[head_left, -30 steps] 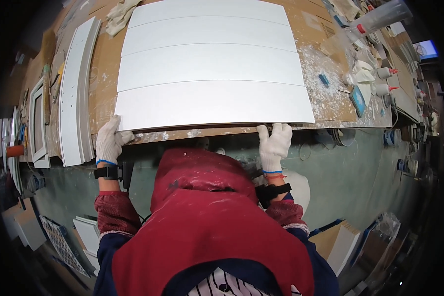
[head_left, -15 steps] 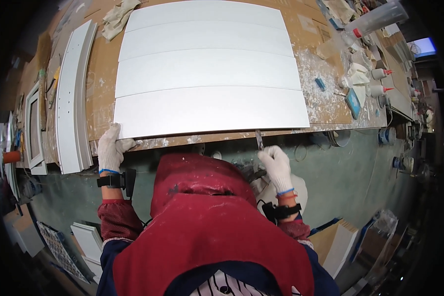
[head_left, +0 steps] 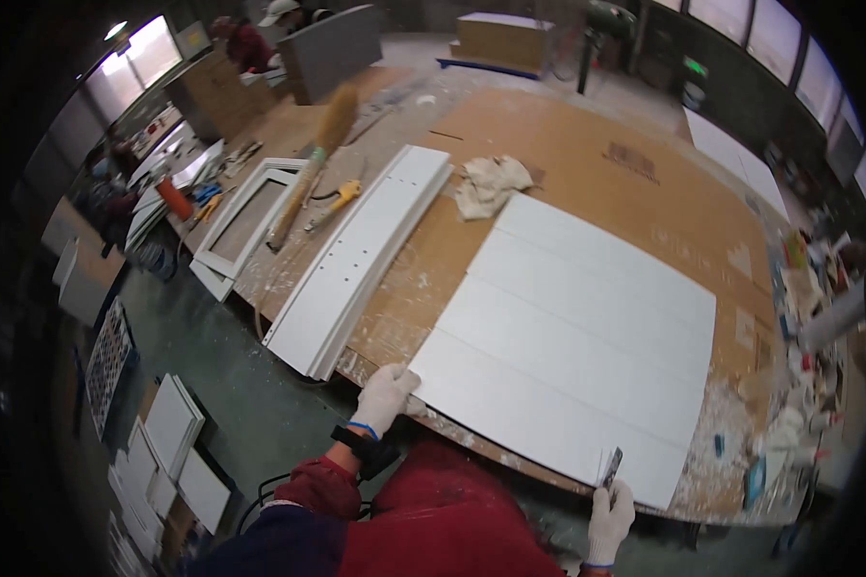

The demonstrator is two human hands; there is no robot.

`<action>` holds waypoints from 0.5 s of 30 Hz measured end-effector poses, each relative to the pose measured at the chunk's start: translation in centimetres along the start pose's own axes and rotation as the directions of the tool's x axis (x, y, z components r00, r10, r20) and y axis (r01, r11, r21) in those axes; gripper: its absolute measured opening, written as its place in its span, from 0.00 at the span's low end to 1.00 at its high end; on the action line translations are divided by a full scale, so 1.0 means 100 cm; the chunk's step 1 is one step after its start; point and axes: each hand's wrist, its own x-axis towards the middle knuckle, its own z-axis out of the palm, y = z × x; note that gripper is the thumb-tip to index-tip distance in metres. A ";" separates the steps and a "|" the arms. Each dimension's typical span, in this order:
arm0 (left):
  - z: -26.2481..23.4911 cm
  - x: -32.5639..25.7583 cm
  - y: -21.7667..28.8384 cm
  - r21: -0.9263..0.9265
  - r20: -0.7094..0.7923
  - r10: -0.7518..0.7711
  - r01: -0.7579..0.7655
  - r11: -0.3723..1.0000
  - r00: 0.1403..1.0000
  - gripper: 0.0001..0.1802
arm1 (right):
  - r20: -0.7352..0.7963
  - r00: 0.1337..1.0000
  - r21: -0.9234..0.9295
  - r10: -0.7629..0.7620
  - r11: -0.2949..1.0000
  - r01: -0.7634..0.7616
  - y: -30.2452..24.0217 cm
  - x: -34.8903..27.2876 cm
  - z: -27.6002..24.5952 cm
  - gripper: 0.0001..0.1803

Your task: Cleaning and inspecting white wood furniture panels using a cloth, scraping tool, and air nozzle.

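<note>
A white panel (head_left: 577, 337) with several parallel grooves lies on the cardboard-covered table. My left hand (head_left: 385, 396), in a white knit glove, is closed on its near left corner. Beyond the near edge, toward the right, my gloved right hand (head_left: 610, 524) is closed round a narrow-bladed tool (head_left: 613, 468). The dark and silvery blade points up over the panel's near edge; whether it touches the panel, I cannot tell. Its handle is hidden in the glove.
Left of the panel lie a stack of long white boards (head_left: 366, 255) with holes, a brush (head_left: 308, 183), a yellow-handled tool (head_left: 342, 197) and a white frame (head_left: 245, 216). A crumpled cloth (head_left: 493, 185) sits beyond. Bottles and a blue block (head_left: 755, 481) crowd the right side. People work far back.
My view has swung up and left, bringing the far room into sight. The left hand stays at the panel's corner. My right hand's tool now shows over the near edge.
</note>
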 end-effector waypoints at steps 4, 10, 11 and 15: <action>-0.002 -0.041 0.018 0.834 -0.179 0.504 -0.141 0.533 0.845 0.26 | 0.111 0.993 -0.141 0.030 0.990 -0.014 -0.013 0.026 0.008 0.14; 0.047 -0.036 0.066 0.852 0.293 0.437 -0.440 0.285 0.850 0.33 | 0.022 0.992 -0.070 -0.127 0.989 0.128 -0.025 0.045 0.010 0.33; 0.067 -0.032 0.072 0.828 0.491 0.244 -0.535 0.168 0.837 0.35 | 0.018 0.992 -0.067 -0.127 0.989 0.128 -0.027 0.047 0.011 0.33; 0.140 -0.030 0.040 0.620 0.771 0.303 -0.768 -0.158 0.560 0.47 | 0.095 0.995 -0.220 -0.041 0.974 0.061 -0.047 0.069 0.003 0.22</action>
